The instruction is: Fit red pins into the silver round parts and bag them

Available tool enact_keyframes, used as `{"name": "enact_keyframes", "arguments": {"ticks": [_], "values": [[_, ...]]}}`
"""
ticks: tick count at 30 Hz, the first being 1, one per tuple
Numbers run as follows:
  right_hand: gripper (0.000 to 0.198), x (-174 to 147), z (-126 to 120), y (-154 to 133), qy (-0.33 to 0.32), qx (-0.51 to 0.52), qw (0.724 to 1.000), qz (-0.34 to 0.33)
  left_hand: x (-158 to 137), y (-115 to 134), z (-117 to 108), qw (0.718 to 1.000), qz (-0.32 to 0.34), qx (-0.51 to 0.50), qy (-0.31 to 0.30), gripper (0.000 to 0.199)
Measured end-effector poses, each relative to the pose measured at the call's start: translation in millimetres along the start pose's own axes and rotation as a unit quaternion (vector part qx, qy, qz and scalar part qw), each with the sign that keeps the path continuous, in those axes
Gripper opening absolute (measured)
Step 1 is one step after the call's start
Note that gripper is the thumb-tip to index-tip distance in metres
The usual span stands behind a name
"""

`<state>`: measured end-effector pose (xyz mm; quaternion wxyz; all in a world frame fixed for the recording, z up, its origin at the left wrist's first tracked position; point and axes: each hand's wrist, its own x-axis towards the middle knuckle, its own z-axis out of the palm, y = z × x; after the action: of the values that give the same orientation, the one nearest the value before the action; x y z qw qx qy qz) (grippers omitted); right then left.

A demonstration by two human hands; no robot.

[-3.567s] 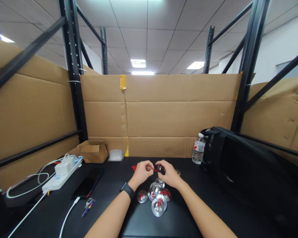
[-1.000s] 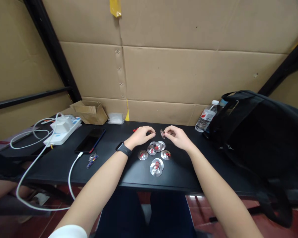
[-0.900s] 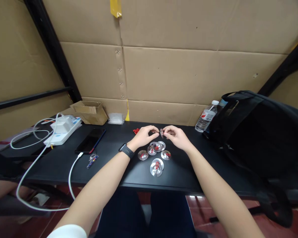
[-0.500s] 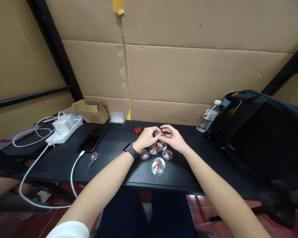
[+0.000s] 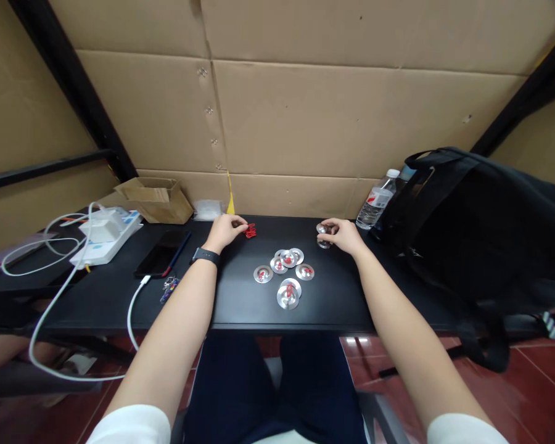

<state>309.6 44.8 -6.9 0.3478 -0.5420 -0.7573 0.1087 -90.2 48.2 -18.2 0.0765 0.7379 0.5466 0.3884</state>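
My left hand [image 5: 226, 232], with a dark watch on its wrist, reaches to the small pile of red cord loops [image 5: 250, 231] at the back of the black table. Its thumb and fingertips are pinched together at the pile's edge. Over to the right, my right hand [image 5: 342, 236] is closed on a shiny metal finger cymbal [image 5: 322, 228]; another cymbal [image 5: 324, 243] shows just below, partly hidden by the fingers. Between my hands lies a cluster of finger cymbals [image 5: 279, 265] with red cords. Two overlapping cymbals [image 5: 288, 297] are nearer to me.
A black backpack [image 5: 472, 240] and a water bottle [image 5: 376, 200] stand at the right. On the left are a phone [image 5: 161, 254], a white power strip [image 5: 106, 246] with cables and a cardboard box [image 5: 160, 203]. A clear plastic packet [image 5: 208, 210] sits by the cardboard wall.
My hands were together above the cymbals and have moved apart. The left went to the red loops, the right went rightward with a cymbal. The camera view has shifted slightly.
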Motion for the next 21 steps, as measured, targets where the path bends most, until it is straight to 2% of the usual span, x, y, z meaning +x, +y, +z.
{"name": "enact_keyframes", "arguments": {"ticks": [3,6,10,12,14,17,18,21], "values": [[0.045,0,-4,9,-0.06,-0.019,0.998,0.013,-1,-13,0,1.0,-0.002,0.015,-0.011,0.015],[0.046,0,-3,10,-0.086,-0.027,0.996,0.019,-1,-18,4,0.999,-0.004,0.02,-0.027,0.017],[0.046,0,0,11,-0.11,-0.029,0.993,0.013,0,-10,7,0.999,0.018,0.027,-0.021,0.021],[0.046,0,0,11,-0.115,-0.032,0.993,0.014,-1,6,7,0.999,0.043,0.025,-0.013,0.023],[0.046,0,-2,12,-0.126,-0.036,0.991,0.018,-3,29,8,0.995,0.085,-0.002,-0.047,0.024],[0.045,0,-6,12,-0.148,-0.041,0.988,0.024,-11,68,15,0.961,0.177,-0.052,-0.204,0.024],[0.044,0,-8,11,-0.151,-0.045,0.987,0.026,-14,80,20,0.951,0.196,-0.053,-0.234,0.025],[0.041,0,-12,11,-0.152,-0.071,0.986,0.024,-23,104,34,0.948,0.226,-0.023,-0.224,0.018]]}}
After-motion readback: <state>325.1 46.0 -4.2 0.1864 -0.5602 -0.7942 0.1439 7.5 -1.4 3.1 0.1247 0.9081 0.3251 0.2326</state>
